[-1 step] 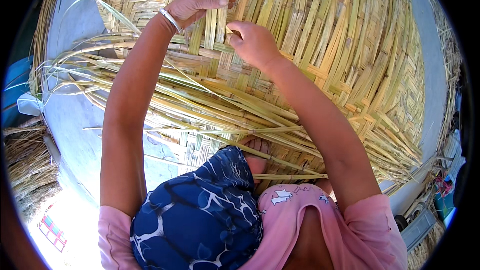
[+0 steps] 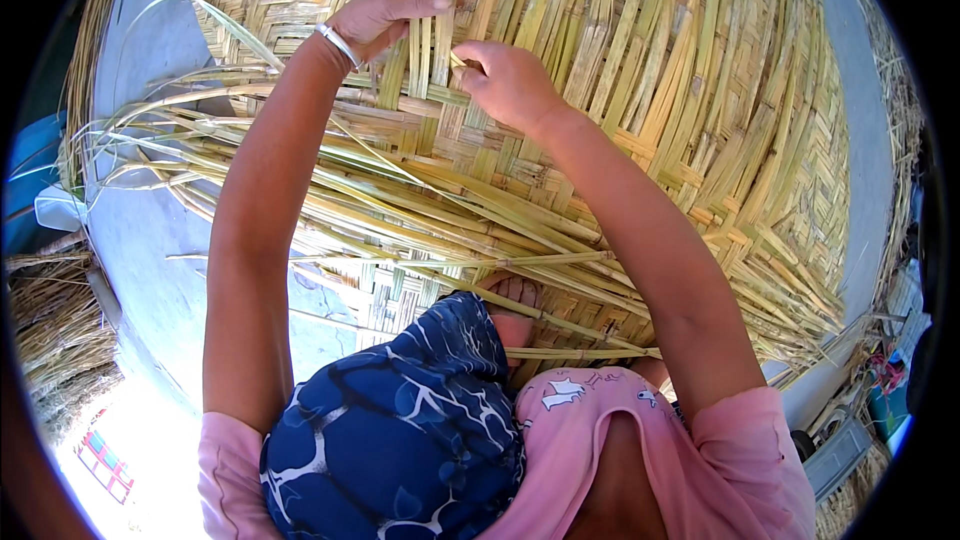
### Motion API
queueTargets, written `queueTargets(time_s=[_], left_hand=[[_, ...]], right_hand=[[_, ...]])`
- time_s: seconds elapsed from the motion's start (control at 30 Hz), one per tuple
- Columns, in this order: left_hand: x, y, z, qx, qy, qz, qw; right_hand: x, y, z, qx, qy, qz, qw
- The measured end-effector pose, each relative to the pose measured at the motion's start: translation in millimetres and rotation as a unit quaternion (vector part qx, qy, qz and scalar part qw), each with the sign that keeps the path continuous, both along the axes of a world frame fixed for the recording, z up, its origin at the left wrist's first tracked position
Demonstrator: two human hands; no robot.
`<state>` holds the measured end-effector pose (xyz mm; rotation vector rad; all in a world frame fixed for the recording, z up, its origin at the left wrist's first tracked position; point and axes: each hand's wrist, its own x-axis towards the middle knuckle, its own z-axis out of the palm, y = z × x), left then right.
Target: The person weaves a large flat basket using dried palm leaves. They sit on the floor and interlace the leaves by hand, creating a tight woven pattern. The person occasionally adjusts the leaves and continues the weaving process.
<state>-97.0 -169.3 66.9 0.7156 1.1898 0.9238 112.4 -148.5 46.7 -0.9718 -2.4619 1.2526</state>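
Note:
A large woven mat [image 2: 290, 5] of yellow-green split-cane strips spreads in front of me. At its far middle my left hand [image 2: 385, 15] is closed round a few pale upright strips [image 2: 428, 50], thumb stretched across them. Just right of and nearer than it, my right hand [image 2: 508, 85] is curled, thumb and forefinger pinching the end of a thin cane strip [image 2: 460, 60]. Most of that strip is hidden by the fingers. Right of my hands, many long unwoven strips [image 2: 620, 30] run away from me over the weave.
A loose bundle of cane strips [image 2: 400, 210] lies crosswise over the mat, between my hands and my bare foot [image 2: 515, 290]. Its ends splay left over the grey floor [image 2: 160, 240]. Heaps of dry stalks [image 2: 55, 320] lie at the far left. A grey plastic object [image 2: 838, 460] sits at lower right.
My left hand has shifted very slightly left along with the strips it holds. The right hand is almost still, its pinch unchanged.

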Motion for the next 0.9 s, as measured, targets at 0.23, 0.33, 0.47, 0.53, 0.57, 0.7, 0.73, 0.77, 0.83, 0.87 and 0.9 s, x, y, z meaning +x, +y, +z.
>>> queueTargets(time_s=[0.23,0.33,0.47,0.53,0.57,0.7,0.73,0.77,0.83,0.87,0.9], left_hand=[[-3,-41,-12,0.023,-0.023,0.220,0.975],[1,-56,-18,-0.008,0.065,0.308,0.949],[11,-77,-18,-0.004,0.231,0.335,0.913],[13,-85,-17,-0.018,0.256,0.341,0.904],[17,-86,-13,-0.025,0.254,0.346,0.903],[22,-90,-10,0.004,0.334,0.323,0.885],[24,-90,-9,0.005,0.353,0.318,0.880],[25,-90,-9,0.005,0.373,0.313,0.874],[27,-93,-10,-0.017,0.359,0.313,0.879],[29,-94,-10,-0.029,0.353,0.312,0.881],[34,-97,-10,-0.024,0.377,0.295,0.878]], right_hand=[[-3,11,5,-0.055,-0.064,0.039,0.996],[-4,12,-1,-0.077,-0.074,0.039,0.994],[2,5,-1,-0.052,-0.051,0.028,0.997],[8,0,-2,-0.031,-0.024,0.032,0.999],[12,-4,-3,0.000,0.012,0.027,1.000],[37,-19,-5,0.100,0.033,0.059,0.993],[44,-22,-3,0.118,0.007,0.078,0.990],[47,-25,-1,0.138,-0.035,0.104,0.984],[50,-33,5,0.174,-0.118,0.155,0.965],[51,-36,6,0.202,-0.124,0.161,0.958],[51,-41,4,0.230,-0.131,0.167,0.950]])
